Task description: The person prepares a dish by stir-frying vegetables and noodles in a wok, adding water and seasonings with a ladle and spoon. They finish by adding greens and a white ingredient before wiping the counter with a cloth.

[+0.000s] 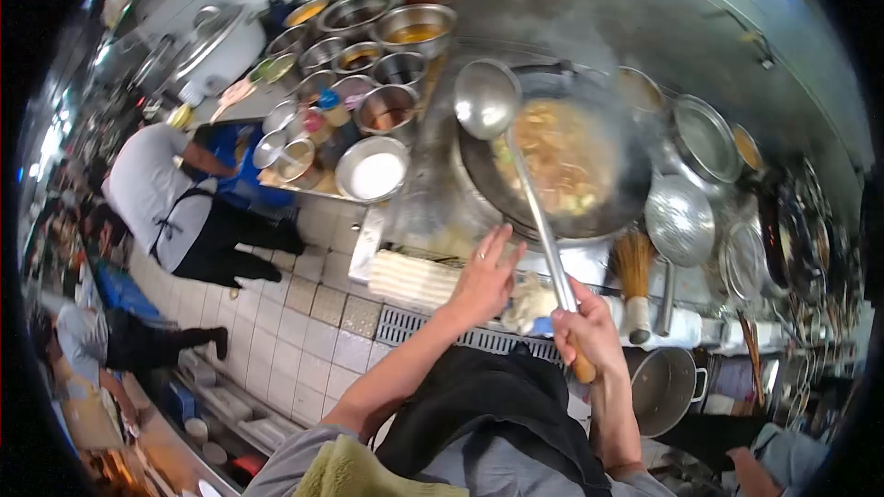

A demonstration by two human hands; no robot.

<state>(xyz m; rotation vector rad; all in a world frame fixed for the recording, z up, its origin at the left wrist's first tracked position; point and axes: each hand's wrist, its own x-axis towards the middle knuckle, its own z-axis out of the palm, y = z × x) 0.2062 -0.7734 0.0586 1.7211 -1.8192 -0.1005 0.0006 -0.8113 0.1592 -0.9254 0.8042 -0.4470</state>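
Observation:
My right hand (pixel 594 333) is wrapped round the wooden end of a long steel ladle (pixel 486 103). Its bowl hangs over the left edge of a big dark wok (pixel 479 186), and the shaft crosses above the pan. Inside the wok, a steaming stew-like food (pixel 560 161) with pale pieces and some green bits sits in liquid. My left hand (pixel 483 281) is empty, fingers apart, in front of the wok's near rim. Close by it are a folded striped towel (pixel 410 274) and a crumpled cloth (pixel 531 302).
Metal bowls of sauces and a bowl of white powder (pixel 376 170) crowd the left counter. Right of the wok lie a perforated strainer (pixel 680 219) and a bamboo brush (pixel 633 276). A deep pot (pixel 661 391) stands low right. Coworkers (pixel 157 184) are at the left and lower right.

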